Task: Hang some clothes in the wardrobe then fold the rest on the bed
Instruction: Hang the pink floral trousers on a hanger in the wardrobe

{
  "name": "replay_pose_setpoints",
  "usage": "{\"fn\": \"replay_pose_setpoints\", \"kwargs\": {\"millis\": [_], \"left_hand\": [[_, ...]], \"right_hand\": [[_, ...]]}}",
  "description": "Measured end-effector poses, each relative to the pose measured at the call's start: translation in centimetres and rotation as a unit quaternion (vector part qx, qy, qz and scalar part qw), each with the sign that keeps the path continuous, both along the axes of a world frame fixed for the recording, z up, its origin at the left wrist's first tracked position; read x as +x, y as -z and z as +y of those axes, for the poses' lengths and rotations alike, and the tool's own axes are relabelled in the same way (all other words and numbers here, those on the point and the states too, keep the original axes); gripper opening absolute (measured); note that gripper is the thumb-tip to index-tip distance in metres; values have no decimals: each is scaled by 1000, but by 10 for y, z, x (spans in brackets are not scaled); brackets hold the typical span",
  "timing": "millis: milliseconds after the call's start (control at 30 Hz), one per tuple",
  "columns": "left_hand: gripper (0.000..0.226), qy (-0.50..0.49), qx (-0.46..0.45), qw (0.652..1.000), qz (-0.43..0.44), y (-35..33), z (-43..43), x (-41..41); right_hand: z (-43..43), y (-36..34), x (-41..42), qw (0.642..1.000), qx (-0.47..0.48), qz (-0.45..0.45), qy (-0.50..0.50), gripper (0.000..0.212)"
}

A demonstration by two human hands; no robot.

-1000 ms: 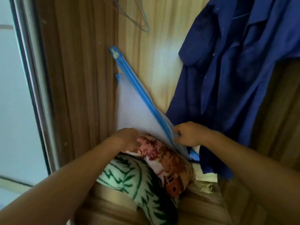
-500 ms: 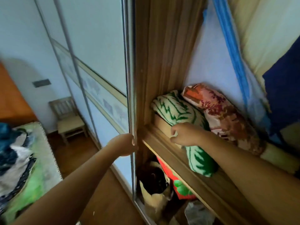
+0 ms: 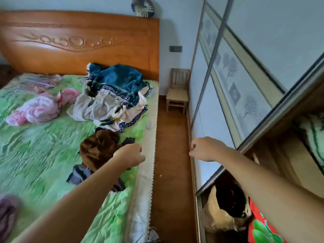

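Head view: left hand (image 3: 128,156) hovers over the edge of the green quilted bed (image 3: 43,155), fingers loosely curled and empty. Right hand (image 3: 206,149) is also loosely curled and empty, close to the pale sliding wardrobe door (image 3: 228,85). A crumpled blue-and-white clothes heap (image 3: 114,95), a pink garment (image 3: 40,107), a brown garment (image 3: 100,148) and a dark grey piece (image 3: 82,172) lie unfolded on the bed. Judgement: folding not yet begun. The hanging rail is out of view, so the hanging cannot be confirmed.
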State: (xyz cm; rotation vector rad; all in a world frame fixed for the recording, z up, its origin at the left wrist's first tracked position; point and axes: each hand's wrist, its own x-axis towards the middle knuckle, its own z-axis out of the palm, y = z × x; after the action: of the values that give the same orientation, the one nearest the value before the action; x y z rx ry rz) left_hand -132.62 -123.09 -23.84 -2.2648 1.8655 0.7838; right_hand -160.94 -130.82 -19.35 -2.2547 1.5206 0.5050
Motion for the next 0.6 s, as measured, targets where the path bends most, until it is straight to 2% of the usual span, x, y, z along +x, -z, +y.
{"fn": "replay_pose_setpoints", "kwargs": {"millis": [167, 267, 333, 433, 600], "left_hand": [[31, -144, 5, 989, -13, 8, 77, 60], [37, -232, 11, 973, -8, 16, 139, 72], [34, -312, 0, 950, -23, 17, 184, 69], [44, -429, -16, 903, -28, 17, 256, 53], [43, -555, 23, 831, -32, 21, 368, 12]], "right_hand": [[0, 22, 95, 991, 20, 9, -133, 31], [12, 35, 146, 974, 42, 19, -220, 26], [28, 40, 180, 955, 42, 18, -294, 25], [67, 44, 226, 914, 40, 6, -405, 28], [156, 57, 269, 834, 63, 2, -548, 39]]}}
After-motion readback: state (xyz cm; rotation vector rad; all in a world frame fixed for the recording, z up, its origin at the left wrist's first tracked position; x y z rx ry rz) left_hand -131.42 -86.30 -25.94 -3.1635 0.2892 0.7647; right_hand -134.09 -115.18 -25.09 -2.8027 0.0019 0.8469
